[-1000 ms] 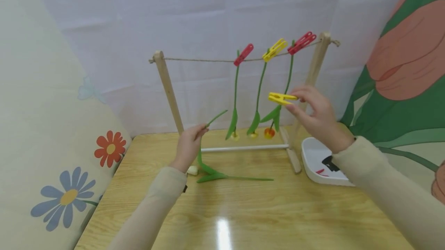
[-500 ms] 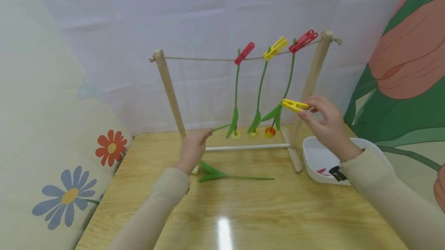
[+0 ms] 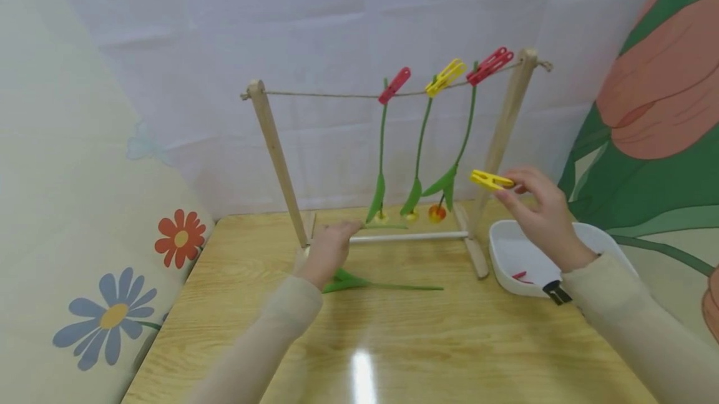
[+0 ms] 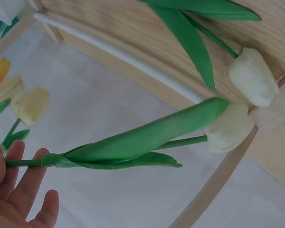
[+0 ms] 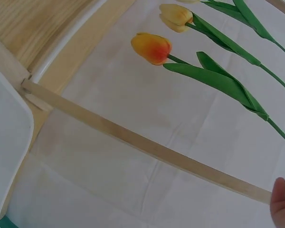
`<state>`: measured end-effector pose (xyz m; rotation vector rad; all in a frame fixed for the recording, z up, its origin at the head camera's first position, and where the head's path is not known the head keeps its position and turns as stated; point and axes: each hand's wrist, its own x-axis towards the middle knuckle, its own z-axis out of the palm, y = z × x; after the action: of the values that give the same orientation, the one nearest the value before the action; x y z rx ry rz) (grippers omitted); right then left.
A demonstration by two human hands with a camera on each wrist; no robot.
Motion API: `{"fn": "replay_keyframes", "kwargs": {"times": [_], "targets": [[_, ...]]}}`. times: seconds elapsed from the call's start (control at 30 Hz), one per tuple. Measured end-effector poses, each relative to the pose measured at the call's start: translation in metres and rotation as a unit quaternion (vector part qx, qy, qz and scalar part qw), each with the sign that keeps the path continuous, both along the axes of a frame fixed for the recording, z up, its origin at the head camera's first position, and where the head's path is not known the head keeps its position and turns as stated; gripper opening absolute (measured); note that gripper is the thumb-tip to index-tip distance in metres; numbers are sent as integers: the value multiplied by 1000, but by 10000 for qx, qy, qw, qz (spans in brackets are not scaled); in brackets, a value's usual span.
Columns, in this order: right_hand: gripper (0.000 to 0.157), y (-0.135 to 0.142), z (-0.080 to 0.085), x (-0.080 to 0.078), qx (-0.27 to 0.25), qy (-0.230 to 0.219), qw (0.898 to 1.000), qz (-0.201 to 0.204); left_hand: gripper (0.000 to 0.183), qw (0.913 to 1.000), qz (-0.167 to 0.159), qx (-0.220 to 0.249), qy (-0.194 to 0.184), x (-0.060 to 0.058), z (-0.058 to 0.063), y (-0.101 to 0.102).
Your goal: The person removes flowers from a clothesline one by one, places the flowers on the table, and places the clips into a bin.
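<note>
Three tulips (image 3: 412, 197) up, likely two to go.
Left hand (image 3: 330, 251) pinches a white tulip (image 4: 142, 140), another tulip (image 3: 348, 281) beneath; right hand (image 3: 543, 218) pinches a yellow peg (image 3: 490, 180).

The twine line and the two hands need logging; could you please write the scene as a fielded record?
Left hand: holds a white tulip with green leaves by its stem
Right hand: pinches a yellow plastic clothespin
Brown twine line: three tulips hang heads-down from red, yellow and red clothespins
Wooden table: another white tulip lying
</note>
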<state>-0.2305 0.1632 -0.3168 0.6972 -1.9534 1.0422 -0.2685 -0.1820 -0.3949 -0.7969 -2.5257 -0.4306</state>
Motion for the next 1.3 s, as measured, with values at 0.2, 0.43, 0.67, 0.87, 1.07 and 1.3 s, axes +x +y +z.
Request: {"fn": "replay_keyframes", "kwargs": {"times": [0.2,0.43,0.67,0.87,1.07,1.3], "targets": [[21,6,-7,1,8,-57,10000,-48,42,9983,15,-321,490,3,-10,7],[22,15,-16,6,119,-200,9996,-179,43,9968,66,-741,286,6,-13,14],[23,21,-24,10,132,-461,9982,-360,47,9905,158,-1361,-150,6,-18,21],[22,30,-32,11,248,-635,9962,-543,41,9855,-46,-1626,481,3,-30,24],[16,38,-41,11,415,-851,9932,-681,43,9849,-260,-1572,678,2,-38,24],[15,49,-51,7,478,-917,9921,-713,41,9843,-347,-1687,375,4,-41,24]]}}
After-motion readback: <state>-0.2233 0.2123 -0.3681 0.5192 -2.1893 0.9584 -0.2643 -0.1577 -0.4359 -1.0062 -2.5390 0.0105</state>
